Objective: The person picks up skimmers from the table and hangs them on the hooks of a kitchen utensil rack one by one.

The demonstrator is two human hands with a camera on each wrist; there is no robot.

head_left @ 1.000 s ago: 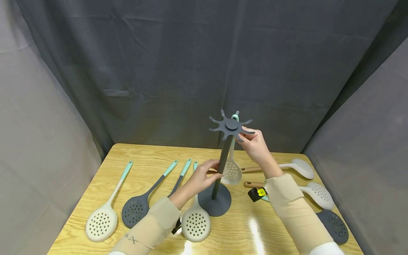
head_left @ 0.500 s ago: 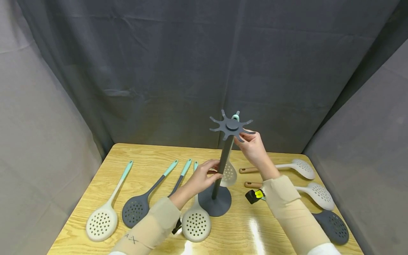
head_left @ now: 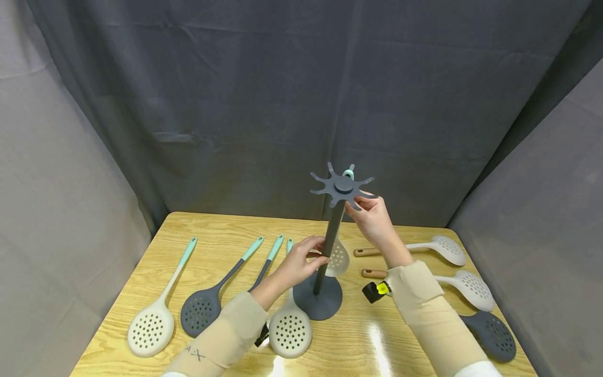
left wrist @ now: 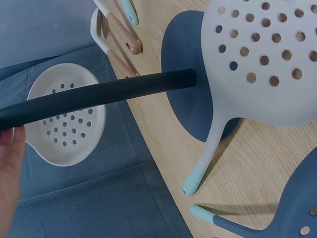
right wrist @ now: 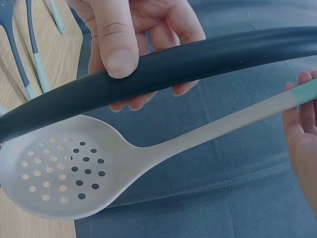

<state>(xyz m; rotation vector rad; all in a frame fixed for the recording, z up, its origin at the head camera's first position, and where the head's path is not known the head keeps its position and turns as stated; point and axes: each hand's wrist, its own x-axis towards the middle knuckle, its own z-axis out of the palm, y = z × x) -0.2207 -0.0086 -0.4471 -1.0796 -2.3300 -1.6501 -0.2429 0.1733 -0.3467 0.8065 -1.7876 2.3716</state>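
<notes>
A dark grey utensil stand [head_left: 332,230] with a ring of hooks on top [head_left: 343,185] stands upright on its round base [head_left: 325,309]. My left hand [head_left: 301,262] grips its pole midway up, the thumb in front in the right wrist view. Behind the pole a white skimmer [right wrist: 64,168] hangs head down. Its mint handle end [head_left: 348,174] shows at a rear hook, the loop around the hook's arm. My right hand [head_left: 372,217] holds the mint handle [right wrist: 306,92] just under the hooks, fingers partly hidden by them.
On the table [head_left: 226,228] to the left lie a white skimmer [head_left: 151,330], a dark grey skimmer [head_left: 200,311] and another white skimmer [head_left: 289,330] near the base. To the right are two wooden-handled white skimmers [head_left: 447,250] and a dark one [head_left: 494,335]. Grey curtains surround the table.
The hanging skimmer's head has swung left, further behind the pole. My right hand has shifted slightly left with it. My left hand stays on the pole.
</notes>
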